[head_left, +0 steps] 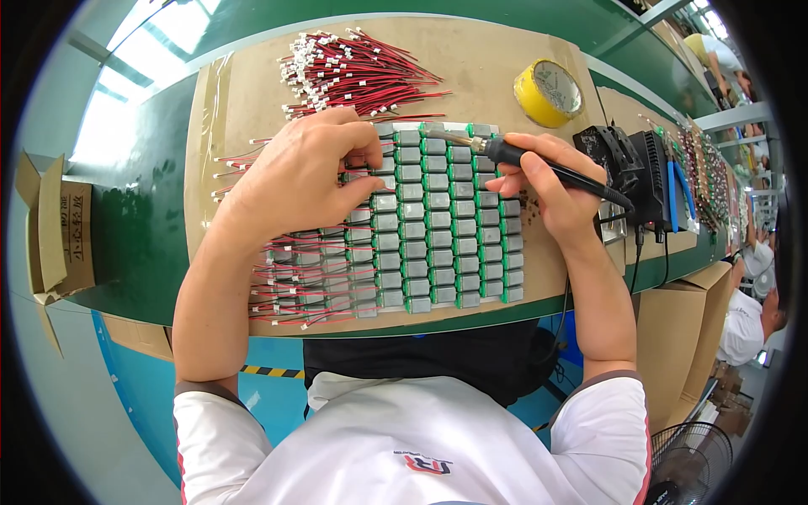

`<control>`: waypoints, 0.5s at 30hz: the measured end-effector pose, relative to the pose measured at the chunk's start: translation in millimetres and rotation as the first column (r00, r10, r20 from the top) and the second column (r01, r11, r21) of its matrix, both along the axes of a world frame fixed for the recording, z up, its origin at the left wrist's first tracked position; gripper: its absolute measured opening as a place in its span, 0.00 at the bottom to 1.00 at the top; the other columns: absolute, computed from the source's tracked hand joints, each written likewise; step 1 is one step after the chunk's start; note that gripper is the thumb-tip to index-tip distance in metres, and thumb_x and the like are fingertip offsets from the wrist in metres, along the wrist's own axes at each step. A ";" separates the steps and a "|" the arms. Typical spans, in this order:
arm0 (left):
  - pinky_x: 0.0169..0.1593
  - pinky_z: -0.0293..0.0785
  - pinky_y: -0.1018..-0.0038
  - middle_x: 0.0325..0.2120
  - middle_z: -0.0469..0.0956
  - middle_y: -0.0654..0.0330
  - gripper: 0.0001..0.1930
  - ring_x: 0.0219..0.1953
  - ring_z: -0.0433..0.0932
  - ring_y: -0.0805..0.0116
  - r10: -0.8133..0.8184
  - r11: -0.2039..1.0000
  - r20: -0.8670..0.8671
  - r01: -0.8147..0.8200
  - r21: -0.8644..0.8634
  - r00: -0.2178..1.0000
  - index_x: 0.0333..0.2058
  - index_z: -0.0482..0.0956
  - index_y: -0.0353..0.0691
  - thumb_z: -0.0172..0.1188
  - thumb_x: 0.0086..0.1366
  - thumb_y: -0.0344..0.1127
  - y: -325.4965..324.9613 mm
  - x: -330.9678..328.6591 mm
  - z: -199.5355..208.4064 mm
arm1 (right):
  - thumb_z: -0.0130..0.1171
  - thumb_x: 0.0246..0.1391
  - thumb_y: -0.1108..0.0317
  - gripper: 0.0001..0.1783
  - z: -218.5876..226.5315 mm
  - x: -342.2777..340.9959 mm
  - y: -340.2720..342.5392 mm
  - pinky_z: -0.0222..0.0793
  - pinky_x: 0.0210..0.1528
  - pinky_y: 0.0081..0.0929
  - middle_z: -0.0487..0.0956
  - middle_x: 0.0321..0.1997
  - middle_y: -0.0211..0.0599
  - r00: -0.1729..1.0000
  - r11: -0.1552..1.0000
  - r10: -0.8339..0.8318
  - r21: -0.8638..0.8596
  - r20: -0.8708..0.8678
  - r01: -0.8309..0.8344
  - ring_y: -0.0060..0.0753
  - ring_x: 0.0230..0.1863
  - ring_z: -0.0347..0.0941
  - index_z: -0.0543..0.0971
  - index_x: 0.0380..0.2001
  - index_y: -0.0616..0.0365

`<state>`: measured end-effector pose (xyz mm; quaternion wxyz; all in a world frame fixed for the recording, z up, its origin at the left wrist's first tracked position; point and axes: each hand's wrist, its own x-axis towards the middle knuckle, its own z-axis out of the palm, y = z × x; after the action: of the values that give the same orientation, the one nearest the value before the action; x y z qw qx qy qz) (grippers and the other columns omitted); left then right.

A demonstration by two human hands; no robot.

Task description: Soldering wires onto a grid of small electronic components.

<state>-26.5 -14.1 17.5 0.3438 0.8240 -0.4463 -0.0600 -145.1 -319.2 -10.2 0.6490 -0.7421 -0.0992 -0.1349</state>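
Note:
Rows of small grey battery cells with green circuit-board edges (439, 227) lie side by side on the cardboard-covered bench. Over the upper left of these rows is my left hand (324, 164), its fingers and thumb bent in a pinch close to a cell. Whatever is between the fingertips is too small to make out. My right hand (555, 181) grips a soldering iron (509, 153) like a pen. The iron's metal tip points left over the top rows. Red and black leads with white connectors (295, 282) run from the cells on the left side.
A heap of red and black leads (362, 71) lies beyond the cells. A yellow tape roll (547, 93) stands at the back right. Right of my hand are a black soldering station (644, 172) and blue-handled pliers (682, 194). Open cartons (63, 227) flank the bench; other people sit far right.

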 end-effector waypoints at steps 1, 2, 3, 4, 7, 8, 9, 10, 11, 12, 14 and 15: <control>0.42 0.78 0.64 0.33 0.78 0.56 0.09 0.35 0.80 0.58 -0.033 0.999 0.014 0.032 0.016 0.999 0.34 0.83 0.34 0.74 0.58 0.28 0.9 0.8 -0.7 | 0.54 0.71 0.79 0.17 -0.6 0.1 -0.6 0.92 0.44 0.42 0.85 0.40 0.52 1.000 1.000 -0.001 0.000 0.000 0.001 0.35 0.32 0.87 0.82 0.56 0.79; 0.42 0.78 0.64 0.33 0.78 0.56 0.09 0.35 0.80 0.58 -0.031 0.999 0.014 0.031 0.018 0.999 0.34 0.83 0.34 0.74 0.58 0.28 1.5 0.8 -0.9 | 0.54 0.71 0.79 0.17 -2.4 0.9 -1.3 0.91 0.43 0.40 0.85 0.40 0.52 0.999 0.999 0.035 -0.009 0.009 -0.034 0.36 0.32 0.87 0.82 0.56 0.79; 0.43 0.78 0.63 0.33 0.78 0.56 0.08 0.36 0.80 0.57 -0.040 0.999 0.024 0.039 0.029 0.999 0.34 0.83 0.35 0.74 0.58 0.28 2.0 0.8 -0.8 | 0.54 0.70 0.80 0.17 -4.0 1.6 -1.9 0.91 0.43 0.39 0.86 0.39 0.52 0.997 0.997 0.070 -0.018 0.017 -0.069 0.37 0.32 0.87 0.82 0.55 0.79; 0.44 0.78 0.63 0.34 0.78 0.56 0.07 0.37 0.81 0.56 -0.049 0.998 0.035 0.047 0.040 0.998 0.33 0.84 0.35 0.74 0.59 0.27 2.4 0.7 -0.9 | 0.54 0.70 0.80 0.17 -5.2 2.2 -2.5 0.91 0.43 0.39 0.86 0.39 0.52 0.997 0.997 0.071 -0.016 0.017 -0.071 0.37 0.32 0.87 0.82 0.55 0.79; 0.42 0.78 0.64 0.34 0.78 0.56 0.05 0.36 0.80 0.58 -0.054 0.998 0.052 0.054 0.012 0.997 0.32 0.83 0.35 0.72 0.60 0.26 3.1 1.0 -2.1 | 0.55 0.68 0.81 0.17 -5.2 3.2 -2.1 0.89 0.42 0.36 0.86 0.38 0.51 0.992 0.992 0.116 -0.046 0.042 -0.114 0.39 0.32 0.88 0.83 0.55 0.79; 0.42 0.78 0.64 0.34 0.78 0.56 0.05 0.36 0.80 0.58 -0.055 0.998 0.050 0.054 0.012 0.997 0.32 0.83 0.35 0.72 0.60 0.26 2.1 0.6 -1.7 | 0.55 0.68 0.81 0.17 -5.2 3.1 -2.0 0.89 0.41 0.35 0.86 0.37 0.51 0.991 0.991 0.128 -0.046 0.046 -0.126 0.39 0.33 0.89 0.83 0.54 0.79; 0.41 0.78 0.65 0.33 0.77 0.56 0.05 0.36 0.80 0.59 -0.031 1.000 -0.005 0.031 -0.004 1.000 0.32 0.83 0.34 0.72 0.61 0.26 0.7 0.0 -0.2 | 0.55 0.67 0.82 0.17 -5.3 3.1 -1.9 0.88 0.41 0.34 0.86 0.36 0.51 0.989 0.990 0.140 -0.045 0.051 -0.137 0.40 0.33 0.89 0.83 0.54 0.78; 0.40 0.77 0.66 0.33 0.76 0.57 0.05 0.35 0.80 0.60 -0.007 1.000 -0.061 0.006 -0.018 0.998 0.32 0.82 0.33 0.71 0.62 0.25 -0.7 -0.5 0.3 | 0.55 0.67 0.82 0.17 -5.5 2.9 -2.1 0.88 0.41 0.34 0.86 0.36 0.51 0.989 0.990 0.140 -0.044 0.049 -0.138 0.40 0.33 0.89 0.83 0.54 0.78; 0.40 0.77 0.66 0.33 0.76 0.57 0.05 0.35 0.80 0.60 -0.005 1.000 -0.062 0.004 -0.018 0.998 0.32 0.82 0.33 0.71 0.62 0.25 -1.9 -0.8 -0.4 | 0.55 0.67 0.81 0.16 -4.6 2.8 -2.1 0.88 0.41 0.34 0.86 0.37 0.51 0.989 0.989 0.144 -0.046 0.039 -0.142 0.40 0.33 0.89 0.83 0.54 0.78; 0.39 0.77 0.67 0.33 0.76 0.57 0.05 0.34 0.79 0.61 0.019 0.999 -0.071 -0.022 -0.043 0.997 0.32 0.82 0.33 0.70 0.63 0.25 -3.5 -0.5 -2.0 | 0.55 0.67 0.81 0.16 -3.6 2.7 -1.9 0.88 0.41 0.34 0.86 0.37 0.52 0.988 0.988 0.149 -0.048 0.028 -0.147 0.40 0.33 0.89 0.83 0.54 0.78; 0.38 0.77 0.68 0.32 0.75 0.57 0.05 0.33 0.79 0.62 0.045 0.997 -0.084 -0.050 -0.066 0.995 0.31 0.81 0.32 0.70 0.63 0.25 -4.8 -0.7 -5.0 | 0.55 0.67 0.81 0.16 -2.5 2.3 -0.9 0.88 0.41 0.34 0.86 0.37 0.52 0.989 0.988 0.145 -0.055 0.019 -0.144 0.40 0.33 0.89 0.84 0.54 0.78; 0.37 0.77 0.69 0.33 0.75 0.57 0.06 0.33 0.78 0.62 0.050 0.997 -0.048 -0.053 -0.061 0.998 0.31 0.80 0.32 0.69 0.64 0.25 -5.0 -0.9 -6.6 | 0.56 0.67 0.81 0.16 -2.7 2.3 -0.6 0.88 0.41 0.33 0.86 0.37 0.52 0.990 0.988 0.140 -0.063 0.011 -0.139 0.40 0.33 0.89 0.84 0.54 0.78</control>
<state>-27.4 -19.0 10.9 0.3811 0.8226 -0.4183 -0.0565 -142.8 -319.9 -12.9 0.6328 -0.7520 -0.1601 -0.0918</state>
